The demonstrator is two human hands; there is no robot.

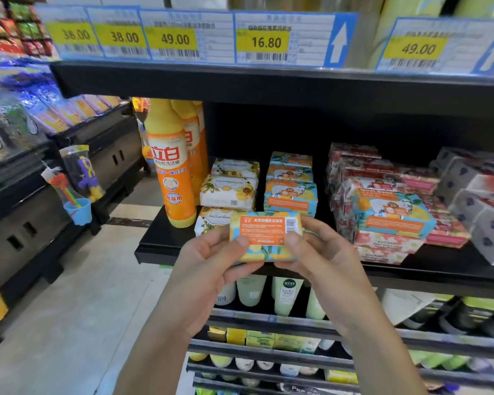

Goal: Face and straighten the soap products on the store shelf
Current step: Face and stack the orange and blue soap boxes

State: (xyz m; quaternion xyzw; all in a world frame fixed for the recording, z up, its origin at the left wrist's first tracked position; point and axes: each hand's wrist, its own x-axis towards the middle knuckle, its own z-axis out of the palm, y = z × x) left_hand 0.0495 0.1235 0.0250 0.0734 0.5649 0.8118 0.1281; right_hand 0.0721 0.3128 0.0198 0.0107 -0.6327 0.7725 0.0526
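Holding a soap bar point(265, 232) in both hands, just in front of the shelf point(154, 248) edge. The left hand point(208, 260) and right hand point(320, 258) each pinch one end, thumb on the orange back label and fingers curled behind. The bar is level, near the white soaps point(230, 191) and the blue stack point(290, 185). A like bar point(394, 215) lies on the pink boxes point(382, 173). An orange bottle point(170, 166) stands at left.

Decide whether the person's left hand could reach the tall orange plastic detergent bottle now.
Probably not yet: the left hand, with the right hand, grips a blue-and-yellow wrapped soap bar. Nothing blocks the way to the tall orange plastic detergent bottle once it lets go.
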